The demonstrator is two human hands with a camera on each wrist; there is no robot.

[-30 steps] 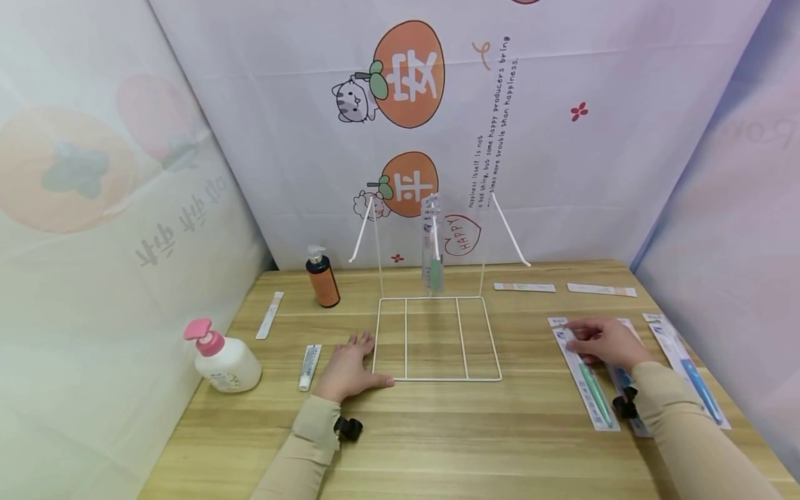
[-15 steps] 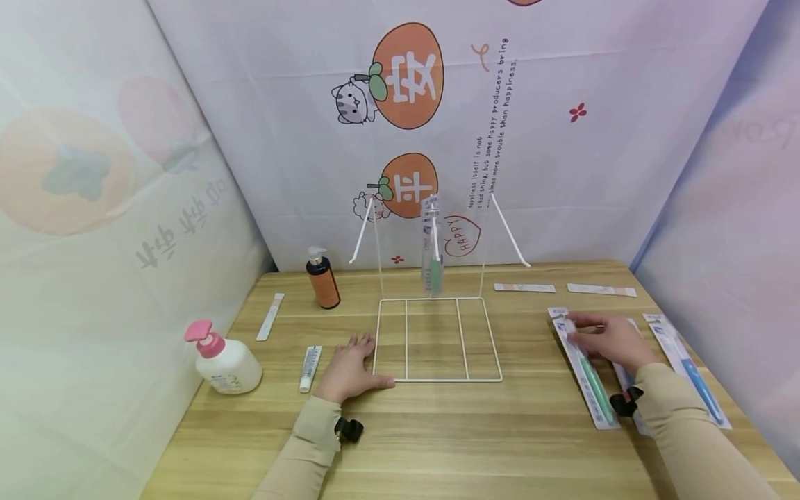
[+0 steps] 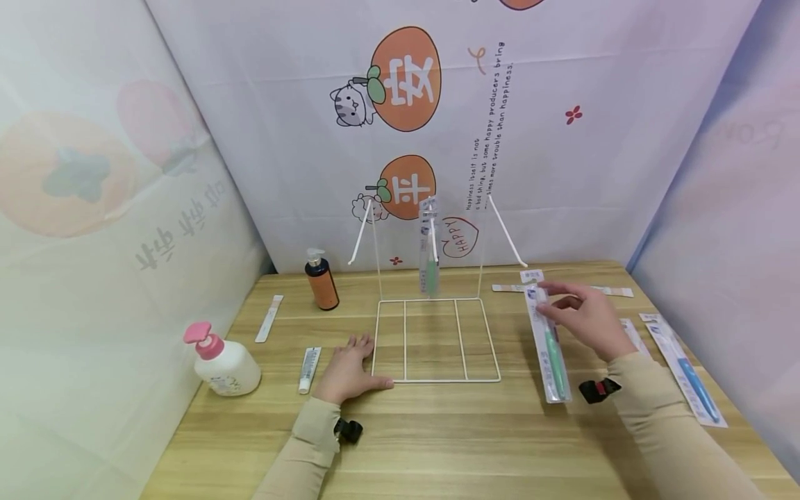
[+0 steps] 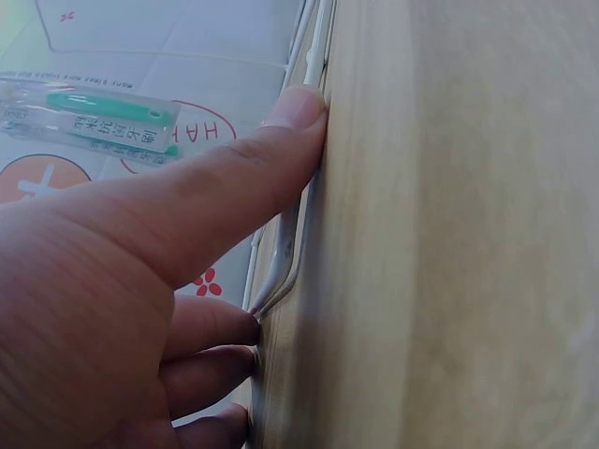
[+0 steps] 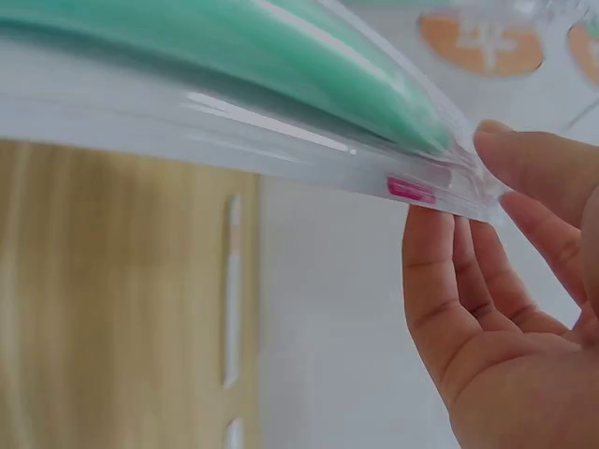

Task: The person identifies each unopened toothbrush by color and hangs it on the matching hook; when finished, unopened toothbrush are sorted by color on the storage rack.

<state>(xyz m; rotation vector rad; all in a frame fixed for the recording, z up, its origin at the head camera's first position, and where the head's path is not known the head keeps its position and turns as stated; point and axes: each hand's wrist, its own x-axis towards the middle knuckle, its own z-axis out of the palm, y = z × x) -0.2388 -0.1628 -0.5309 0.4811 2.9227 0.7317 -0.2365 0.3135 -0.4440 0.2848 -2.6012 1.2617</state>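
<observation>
L hand (image 3: 347,369), fingers spread, presses wire rack (image 3: 437,381) at front-left corner; R hand (image 3: 587,321) pinches green toothbrush pkg (image 3: 546,344), right of rack. Pinched nr top only, so lower end might swing & slip. 2nd pkg (image 3: 426,251) hangs at rack's back.

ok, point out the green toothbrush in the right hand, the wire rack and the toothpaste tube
Green toothbrush (image 3: 553,357): head view, on the handle, inside its clear pack.
Wire rack (image 3: 437,380): head view, on the front bar of the base.
Toothpaste tube (image 3: 309,369): head view, mid-body.
</observation>
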